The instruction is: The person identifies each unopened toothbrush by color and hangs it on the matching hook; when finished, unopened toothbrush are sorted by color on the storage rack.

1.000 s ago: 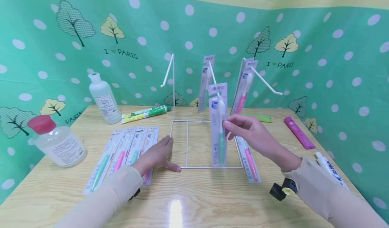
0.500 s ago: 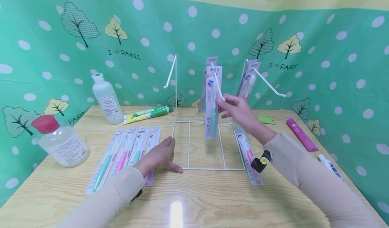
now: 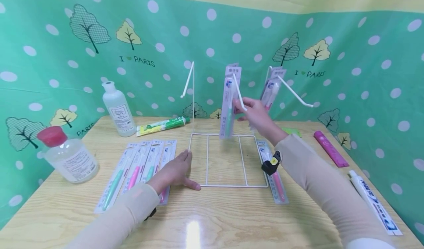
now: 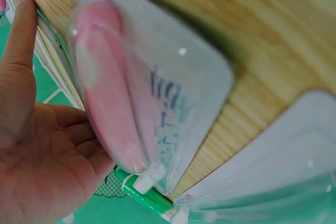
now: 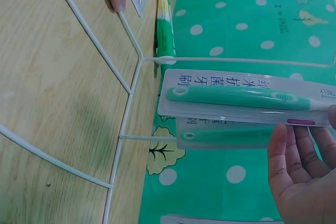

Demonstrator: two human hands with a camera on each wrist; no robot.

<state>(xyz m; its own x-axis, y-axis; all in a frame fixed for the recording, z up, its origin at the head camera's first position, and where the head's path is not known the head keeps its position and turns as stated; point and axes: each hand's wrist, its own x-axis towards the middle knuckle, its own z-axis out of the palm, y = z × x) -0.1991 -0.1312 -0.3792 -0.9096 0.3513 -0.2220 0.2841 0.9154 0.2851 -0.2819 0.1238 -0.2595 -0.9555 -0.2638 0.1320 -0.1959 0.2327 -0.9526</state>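
Note:
My right hand (image 3: pixel 256 116) pinches the right edge of a packaged toothbrush (image 3: pixel 227 111) with a green handle. That pack hangs upright on the middle hook (image 3: pixel 237 90) of a white wire rack, before another green-handled pack (image 5: pixel 226 135) seen behind it in the right wrist view. My left hand (image 3: pixel 175 169) rests against the left side of the rack's base (image 3: pixel 228 186), thumb and fingers extended. Beside it lie several packaged toothbrushes (image 3: pixel 114 184), and one pink-handled pack (image 4: pixel 113 77) looms large in the left wrist view.
Packs (image 3: pixel 271 90) hang on the right hook; the left hook (image 3: pixel 187 80) holds nothing. Another pack (image 3: pixel 277 186) lies at the rack's right. Bottles (image 3: pixel 119 111) and a red-capped jar (image 3: pixel 71 160) stand left. Toothpaste tubes (image 3: pixel 162 126) lie behind and right, including a magenta tube (image 3: pixel 331 149).
My right hand has carried the green-handled toothbrush pack up and back along the middle hook, close to the pack behind. My left hand stays at the base.

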